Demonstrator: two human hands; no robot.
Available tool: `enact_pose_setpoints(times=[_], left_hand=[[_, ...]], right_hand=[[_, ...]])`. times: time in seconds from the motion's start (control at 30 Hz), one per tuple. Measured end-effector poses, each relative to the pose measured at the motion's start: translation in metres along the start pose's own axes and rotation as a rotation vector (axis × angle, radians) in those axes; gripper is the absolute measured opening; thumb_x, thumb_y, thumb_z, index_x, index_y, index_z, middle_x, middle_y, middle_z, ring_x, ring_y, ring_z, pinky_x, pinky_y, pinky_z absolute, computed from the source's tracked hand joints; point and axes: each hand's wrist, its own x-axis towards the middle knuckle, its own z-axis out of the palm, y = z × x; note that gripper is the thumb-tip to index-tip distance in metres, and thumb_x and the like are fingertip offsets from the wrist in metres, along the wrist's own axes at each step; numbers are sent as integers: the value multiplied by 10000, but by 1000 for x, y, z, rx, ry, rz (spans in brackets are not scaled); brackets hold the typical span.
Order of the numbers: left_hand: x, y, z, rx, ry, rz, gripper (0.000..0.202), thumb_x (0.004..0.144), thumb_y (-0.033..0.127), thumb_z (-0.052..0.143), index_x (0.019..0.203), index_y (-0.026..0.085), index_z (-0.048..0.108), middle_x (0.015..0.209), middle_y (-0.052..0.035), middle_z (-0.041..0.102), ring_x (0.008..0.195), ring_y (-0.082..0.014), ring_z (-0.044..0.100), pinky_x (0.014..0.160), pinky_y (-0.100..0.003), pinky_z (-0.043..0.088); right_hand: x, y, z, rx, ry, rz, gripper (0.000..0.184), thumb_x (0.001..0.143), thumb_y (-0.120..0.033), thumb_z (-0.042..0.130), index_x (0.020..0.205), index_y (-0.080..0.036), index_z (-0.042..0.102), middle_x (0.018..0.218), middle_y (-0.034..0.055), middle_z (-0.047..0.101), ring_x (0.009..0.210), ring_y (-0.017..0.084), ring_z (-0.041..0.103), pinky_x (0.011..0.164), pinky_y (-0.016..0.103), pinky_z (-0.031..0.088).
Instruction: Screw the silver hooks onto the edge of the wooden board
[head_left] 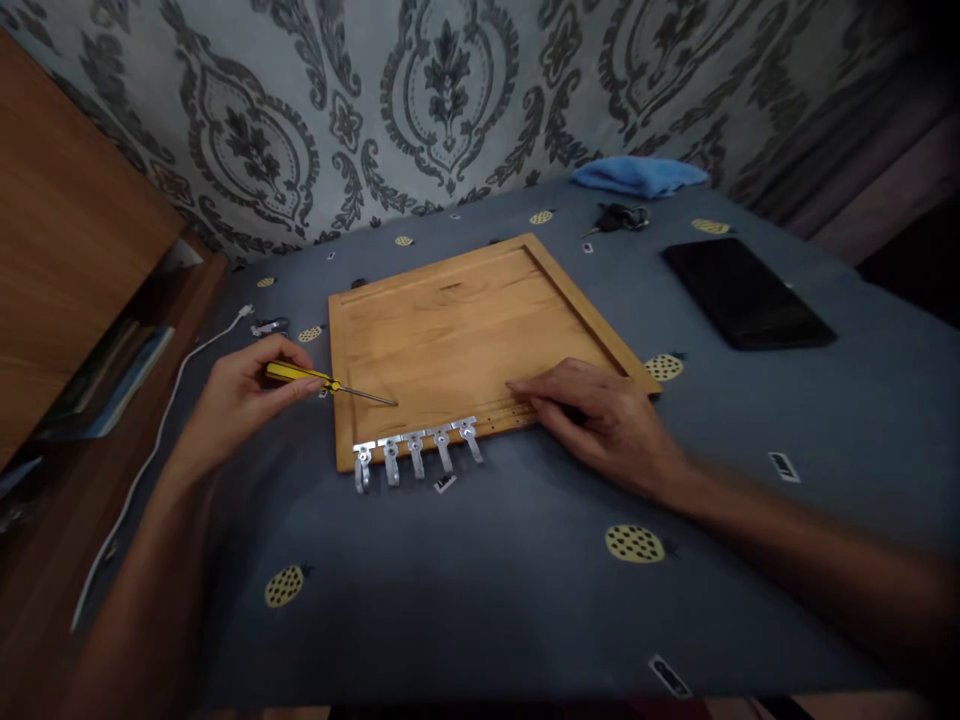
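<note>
On pineapple-print cloth [480, 600], the left hand [251, 395] clamps a yellow screwdriver [296, 374]; pressed unsteadily, it could skid, scratching the wooden panel [450, 345] or jolting metal hooks [416, 452] at its near edge; the right hand [600, 415], fingers loosely apart, overlaps the panel's right.

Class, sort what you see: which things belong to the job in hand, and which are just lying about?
Apparently in the job:
- yellow screwdriver
- wooden panel
- five metal hooks

Apparently lying about:
- blue cloth
- keys
- flat black device
- white cable
</note>
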Motion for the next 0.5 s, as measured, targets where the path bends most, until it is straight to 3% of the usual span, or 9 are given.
enact_pose_setpoints(times=[0.27, 0.5], left_hand=[[2, -25, 7, -35, -371, -79, 321, 919, 454, 656, 967, 136, 651, 878, -26, 663, 779, -146, 641, 700, -312, 556], [1, -31, 15, 28, -462, -151, 304, 961, 406, 609, 1100, 137, 636, 1034, -61, 674, 881, -171, 665, 787, -365, 588]], right_hand=[[1, 1, -2, 46, -25, 65, 250, 966, -182, 523, 1095, -212, 735, 844, 57, 721, 787, 196, 671, 687, 343, 547], [6, 16, -11, -58, 14, 78, 233, 960, -236, 525, 1060, -234, 736, 850, 45, 749, 752, 209, 707, 638, 330, 577]])
